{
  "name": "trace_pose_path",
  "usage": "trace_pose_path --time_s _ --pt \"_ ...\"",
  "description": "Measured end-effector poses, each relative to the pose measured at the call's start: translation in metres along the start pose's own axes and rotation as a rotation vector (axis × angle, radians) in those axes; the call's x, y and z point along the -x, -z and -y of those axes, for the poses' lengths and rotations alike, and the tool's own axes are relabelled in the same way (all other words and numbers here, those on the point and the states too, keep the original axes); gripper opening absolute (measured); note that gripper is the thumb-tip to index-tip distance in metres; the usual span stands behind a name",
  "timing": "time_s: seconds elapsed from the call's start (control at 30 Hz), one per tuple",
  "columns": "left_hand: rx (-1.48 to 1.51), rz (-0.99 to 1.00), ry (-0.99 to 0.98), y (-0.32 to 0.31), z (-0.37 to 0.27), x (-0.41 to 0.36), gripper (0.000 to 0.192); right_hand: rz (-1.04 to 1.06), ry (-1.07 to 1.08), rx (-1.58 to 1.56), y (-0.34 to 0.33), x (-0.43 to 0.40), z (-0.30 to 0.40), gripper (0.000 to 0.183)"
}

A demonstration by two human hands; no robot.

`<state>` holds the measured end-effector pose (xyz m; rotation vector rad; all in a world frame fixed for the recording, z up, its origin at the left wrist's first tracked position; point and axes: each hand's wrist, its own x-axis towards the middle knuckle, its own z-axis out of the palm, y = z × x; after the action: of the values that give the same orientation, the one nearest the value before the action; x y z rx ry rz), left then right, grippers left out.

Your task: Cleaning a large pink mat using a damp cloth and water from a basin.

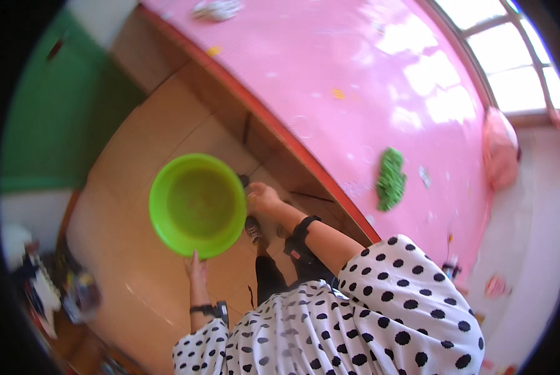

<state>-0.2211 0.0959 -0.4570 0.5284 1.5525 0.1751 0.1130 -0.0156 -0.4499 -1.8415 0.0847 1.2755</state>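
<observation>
A bright green plastic basin point(157, 199) hangs in front of me above the tiled floor, with murky liquid point(201, 204) inside it. My left hand point(197, 269) grips the near side of its rim, thumb up against the edge and fingers underneath. At the right side of the rim is my right hand point(263, 199), its fingers curled against the basin and partly hidden. On the pink sheet-covered platform point(308, 61) to my right lies a crumpled green cloth point(391, 180).
The platform's red edge point(270, 119) runs diagonally beside my right arm. My shoe point(253, 229) shows on the floor point(125, 225). A green wall panel point(50, 136) stands at left, with assorted items point(80, 295) below. A pink bag point(500, 150) sits under the window point(509, 51).
</observation>
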Motion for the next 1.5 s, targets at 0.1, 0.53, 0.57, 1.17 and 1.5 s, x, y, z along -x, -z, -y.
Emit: trace_pose_path --time_s 0.1,0.53,0.57,1.17,1.5 --pt "-0.424 -0.309 -0.163 0.021 -0.038 0.024 0.058 0.066 0.03 0.09 0.024 0.062 0.047 0.041" --pt "-0.773 0.376 -0.764 -0.149 -0.115 0.121 0.041 -1.238 0.505 0.767 0.303 0.175 0.006 0.043" --pt "-0.753 0.429 -0.783 -0.184 -0.107 0.141 0.043 -1.236 0.503 0.758 0.315 0.173 0.001 0.043" --pt "-1.656 0.497 -1.612 -0.515 0.119 0.285 0.072 -0.93 0.505 0.243 0.354 0.216 -0.093 0.039" --pt "-1.416 -0.374 -1.593 -0.554 -0.048 0.153 0.057 -1.048 -0.148 0.625 0.417 0.234 -0.179 0.065"
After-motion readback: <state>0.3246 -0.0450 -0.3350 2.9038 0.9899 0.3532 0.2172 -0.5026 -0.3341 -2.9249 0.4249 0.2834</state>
